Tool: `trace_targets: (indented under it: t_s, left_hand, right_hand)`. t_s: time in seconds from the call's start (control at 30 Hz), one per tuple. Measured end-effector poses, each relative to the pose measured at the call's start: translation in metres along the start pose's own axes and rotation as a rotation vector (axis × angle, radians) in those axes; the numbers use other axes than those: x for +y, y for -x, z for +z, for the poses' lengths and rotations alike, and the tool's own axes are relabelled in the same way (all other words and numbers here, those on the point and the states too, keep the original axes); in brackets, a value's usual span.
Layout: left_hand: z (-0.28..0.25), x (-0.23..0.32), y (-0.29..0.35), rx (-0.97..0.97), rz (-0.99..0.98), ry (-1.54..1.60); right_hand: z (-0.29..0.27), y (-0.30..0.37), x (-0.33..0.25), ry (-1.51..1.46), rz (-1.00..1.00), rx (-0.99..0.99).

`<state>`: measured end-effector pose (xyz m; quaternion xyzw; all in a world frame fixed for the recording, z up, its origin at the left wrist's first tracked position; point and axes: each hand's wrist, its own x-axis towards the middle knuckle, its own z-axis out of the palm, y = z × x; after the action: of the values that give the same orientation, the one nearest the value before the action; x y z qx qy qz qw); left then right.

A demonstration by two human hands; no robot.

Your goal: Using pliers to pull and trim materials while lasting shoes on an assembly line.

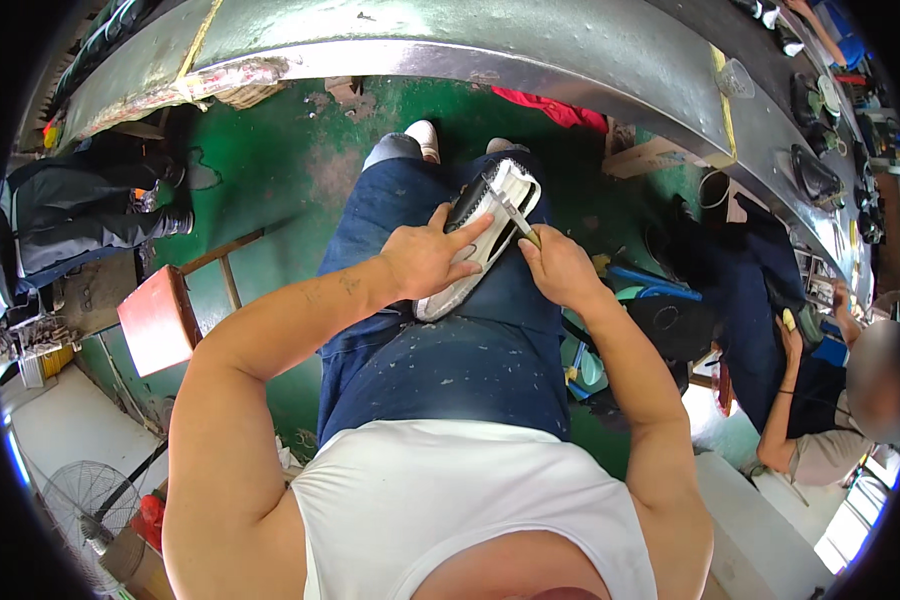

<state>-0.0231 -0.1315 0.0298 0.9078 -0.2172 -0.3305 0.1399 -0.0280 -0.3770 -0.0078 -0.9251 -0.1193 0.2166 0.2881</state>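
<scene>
A shoe (478, 243) with a pale underside and black edging lies slantwise across my thighs, its whitish end pointing away from me. My left hand (422, 258) grips it from the left, with the thumb and index finger stretched over the pale surface. In my right hand (562, 268), closed around its handle, is a metal hand tool (513, 212). The tool's bright head touches or hovers just over the far part of the shoe; which of the two I cannot tell. My right palm hides most of the handle.
Ahead, a long metal-edged workbench (390, 60) curves across the view. A red-topped stool (158, 318) stands at left, near another person's legs (90, 215). Tools and a black round seat (667, 325) are at right, beside a seated co-worker (830, 450). A fan (85, 510) stands lower left.
</scene>
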Motion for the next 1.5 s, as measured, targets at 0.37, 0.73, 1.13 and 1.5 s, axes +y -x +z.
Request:
trace_targets:
  t_s: [0.37, 0.73, 1.13, 1.5]
  left_hand:
    - [0.084, -0.023, 0.010, 0.349, -0.162, 0.891]
    - [0.053, -0.035, 0.021, 0.102, -0.041, 0.689]
    - [-0.118, 0.012, 0.058, 0.546, 0.395, 0.464]
    - [0.023, -0.035, -0.072, 0.160, 0.127, 0.811]
  right_hand:
    - [0.008, 0.028, -0.018, -0.410, -0.147, 0.061]
    - [0.025, 0.038, -0.017, -0.077, -0.166, -0.107]
    - [0.073, 0.071, 0.038, -1.195, 0.191, 0.263]
    - [0.053, 0.061, 0.031, -1.096, 0.191, 0.226]
